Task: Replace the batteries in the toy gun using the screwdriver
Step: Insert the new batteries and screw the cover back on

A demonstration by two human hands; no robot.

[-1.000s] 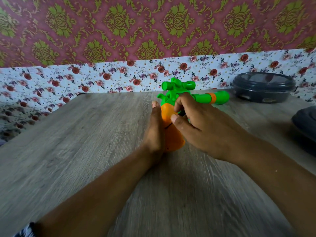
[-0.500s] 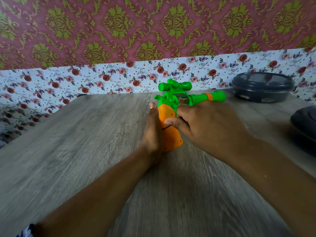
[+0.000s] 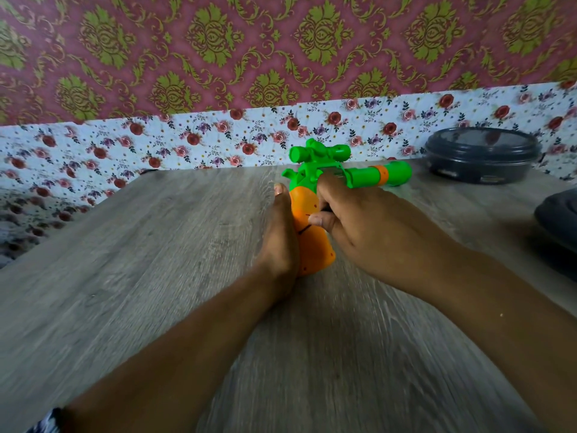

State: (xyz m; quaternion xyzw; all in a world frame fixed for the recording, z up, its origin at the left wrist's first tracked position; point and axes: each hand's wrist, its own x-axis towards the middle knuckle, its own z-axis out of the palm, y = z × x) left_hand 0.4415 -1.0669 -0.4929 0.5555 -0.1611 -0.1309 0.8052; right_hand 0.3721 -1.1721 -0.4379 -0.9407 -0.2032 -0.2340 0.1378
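Note:
A toy gun point(image 3: 371, 176) with a green barrel and scope and an orange grip point(image 3: 312, 248) lies on the wooden table point(image 3: 140, 276), barrel pointing right. My left hand point(image 3: 279, 232) is pressed edge-on against the left side of the grip, holding it steady. My right hand point(image 3: 368, 226) rests over the grip's right side with its fingers curled around a thin dark tool, apparently the screwdriver point(image 3: 326, 209). Only a small dark piece of it shows between thumb and fingers. The tool's tip and the battery cover are hidden.
A round dark lidded container point(image 3: 480, 157) stands at the back right of the table. A dark soft object point(image 3: 559, 214) lies at the right edge. A floral cloth and patterned wall close off the back.
My right hand has turned over the grip, with its thumb lower on the orange part. The gun has shifted slightly. My left hand stays in place.

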